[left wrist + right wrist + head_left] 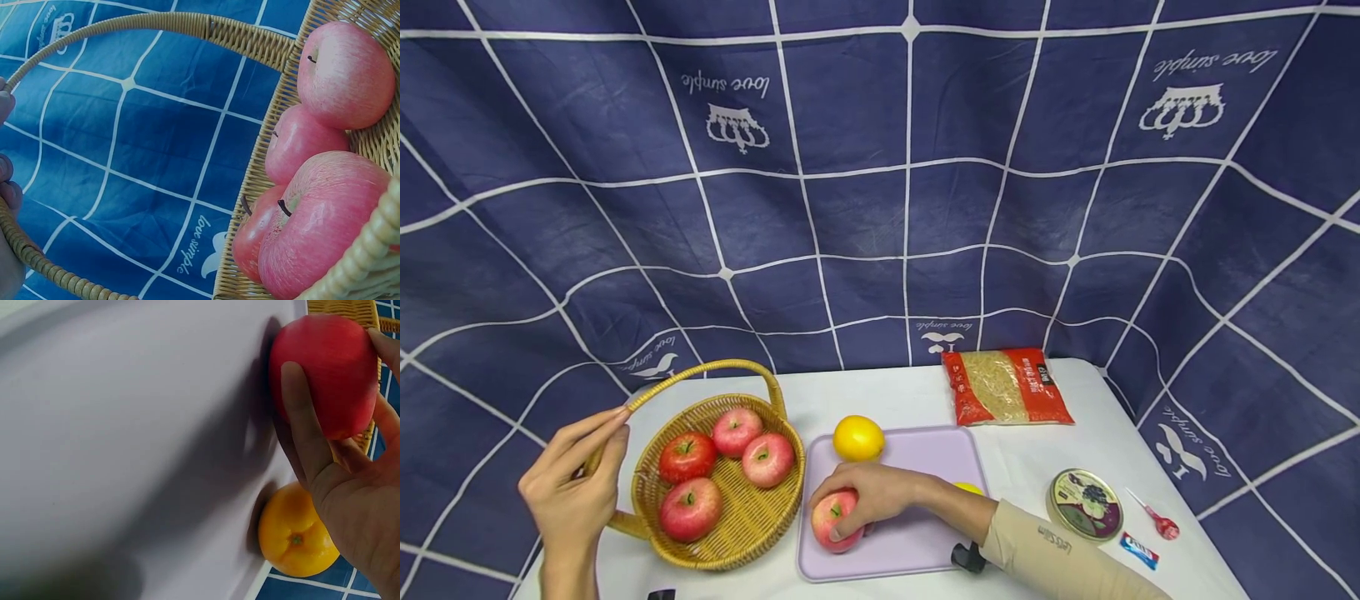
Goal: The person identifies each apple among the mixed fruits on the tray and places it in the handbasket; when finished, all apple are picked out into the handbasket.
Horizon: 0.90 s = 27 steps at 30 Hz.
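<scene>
My left hand [576, 479] grips the arched handle [722, 365] of a round wicker basket [733, 512]; in the left wrist view, only some fingertips and part of that hand show at the left edge. Several red-pink apples [691, 508] lie inside the basket. Over the left part of a lilac tray [917, 546], my right hand [880, 492] holds another apple [827, 518], its fingers and thumb wrapped around the sides. Whether this apple touches the tray, I cannot tell. An orange [299, 531] sits by the tray's far edge, beside the right hand.
Another yellow fruit [968, 487] is partly hidden behind the right forearm. A red packet of grain [1007, 386] lies at the back. To the right are a round tin [1085, 503], a red lollipop [1165, 527] and a small blue-red packet [1139, 551]. A blue checked curtain [865, 208] hangs behind.
</scene>
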{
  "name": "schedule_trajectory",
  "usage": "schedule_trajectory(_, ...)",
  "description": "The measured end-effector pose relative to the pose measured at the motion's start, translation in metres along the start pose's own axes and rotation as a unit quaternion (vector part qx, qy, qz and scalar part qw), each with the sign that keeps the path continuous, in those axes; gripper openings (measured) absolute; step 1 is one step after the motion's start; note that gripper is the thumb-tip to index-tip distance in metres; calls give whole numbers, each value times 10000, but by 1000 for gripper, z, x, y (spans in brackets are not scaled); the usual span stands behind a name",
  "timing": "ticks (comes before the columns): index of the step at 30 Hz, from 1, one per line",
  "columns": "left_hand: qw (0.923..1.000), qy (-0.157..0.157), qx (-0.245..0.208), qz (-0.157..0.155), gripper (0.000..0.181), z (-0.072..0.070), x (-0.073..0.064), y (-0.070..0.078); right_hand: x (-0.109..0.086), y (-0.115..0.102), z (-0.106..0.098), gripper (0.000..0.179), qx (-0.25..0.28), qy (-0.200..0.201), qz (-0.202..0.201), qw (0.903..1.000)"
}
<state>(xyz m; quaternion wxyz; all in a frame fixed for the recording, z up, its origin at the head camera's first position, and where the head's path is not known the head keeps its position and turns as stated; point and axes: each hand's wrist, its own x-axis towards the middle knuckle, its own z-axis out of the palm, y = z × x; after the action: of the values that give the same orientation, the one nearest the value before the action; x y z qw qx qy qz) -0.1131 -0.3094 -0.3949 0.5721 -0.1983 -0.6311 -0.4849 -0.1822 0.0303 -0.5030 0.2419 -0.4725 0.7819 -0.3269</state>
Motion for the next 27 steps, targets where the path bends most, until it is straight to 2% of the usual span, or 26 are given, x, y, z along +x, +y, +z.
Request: schedule_trajectory(27,10000,24,-24,-2,8,1,0,-1,-2,2,3,44,140,81,82,9998)
